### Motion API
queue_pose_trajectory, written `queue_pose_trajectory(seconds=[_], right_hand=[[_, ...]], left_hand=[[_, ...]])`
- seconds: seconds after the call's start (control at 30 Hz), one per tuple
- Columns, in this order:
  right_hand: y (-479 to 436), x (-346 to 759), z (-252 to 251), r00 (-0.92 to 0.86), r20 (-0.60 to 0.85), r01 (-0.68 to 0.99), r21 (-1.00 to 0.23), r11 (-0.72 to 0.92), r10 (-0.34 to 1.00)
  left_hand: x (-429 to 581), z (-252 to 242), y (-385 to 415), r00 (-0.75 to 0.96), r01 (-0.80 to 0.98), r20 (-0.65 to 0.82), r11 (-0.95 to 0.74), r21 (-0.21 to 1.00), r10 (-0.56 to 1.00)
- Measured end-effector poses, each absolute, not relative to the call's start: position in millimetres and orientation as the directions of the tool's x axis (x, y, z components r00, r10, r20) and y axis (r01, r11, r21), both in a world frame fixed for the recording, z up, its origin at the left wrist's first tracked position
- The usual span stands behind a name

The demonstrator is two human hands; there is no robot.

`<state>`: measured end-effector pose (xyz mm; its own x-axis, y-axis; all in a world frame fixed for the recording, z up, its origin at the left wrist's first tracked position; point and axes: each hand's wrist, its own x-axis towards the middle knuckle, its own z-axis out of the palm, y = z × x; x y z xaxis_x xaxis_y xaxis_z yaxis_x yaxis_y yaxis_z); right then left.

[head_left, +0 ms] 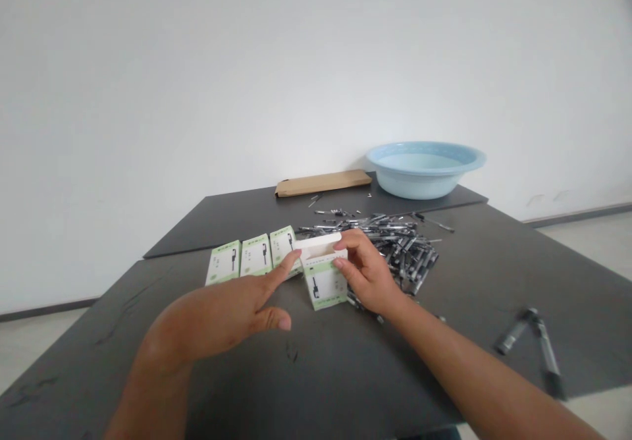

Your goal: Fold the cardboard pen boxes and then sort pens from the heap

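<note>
A small white and green box (323, 275) stands upright on the dark table (484, 275) with its top flap open. My right hand (365, 269) grips its right side, thumb and fingers closed on the top edge. My left hand (222, 315) hovers to the left, index finger stretched out with its tip touching the box's left top corner, the other fingers curled. Three closed boxes of the same kind (254, 255) stand in a row just behind my left hand. A heap of black and silver pens (395, 242) lies behind my right hand.
A light blue plastic basin (424, 166) sits at the table's far right edge. A flat brown envelope (323, 182) lies at the far edge beside it. Two loose dark pens (530, 334) lie near the right front edge. A white wall rises behind.
</note>
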<state>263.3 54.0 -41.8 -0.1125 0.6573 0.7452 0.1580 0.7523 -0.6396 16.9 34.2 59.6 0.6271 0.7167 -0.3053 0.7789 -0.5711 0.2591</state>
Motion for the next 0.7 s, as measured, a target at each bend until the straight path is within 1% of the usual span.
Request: queue_pose_trajectory(seconds=[0.13, 0.3, 0.47, 0.63, 0.7], right_hand=[[51.3, 253.4, -46.0, -0.066, 0.719, 0.105, -0.685, 0.721, 0.692], [50.3, 250.1, -48.5, -0.079, 0.697, 0.077, -0.709, 0.701, 0.713], [50.0, 254.2, -48.7, -0.116, 0.668, -0.011, -0.741, 0.672, 0.735], [47.6, 257.6, -46.3, -0.118, 0.675, 0.004, -0.733, 0.68, 0.729], [46.5, 260.2, -42.4, -0.118, 0.69, 0.012, -0.718, 0.696, 0.714]], left_hand=[[14.7, 54.3, 33.4, 0.624, 0.781, -0.255, -0.574, 0.246, 0.739], [21.2, 56.3, 29.5, 0.596, 0.803, -0.297, -0.553, 0.221, 0.747], [22.8, 56.7, 27.0, 0.614, 0.789, -0.319, -0.561, 0.25, 0.722], [18.5, 55.0, 26.8, 0.638, 0.77, -0.318, -0.574, 0.279, 0.701], [17.1, 52.6, 27.1, 0.664, 0.746, -0.275, -0.591, 0.307, 0.695]])
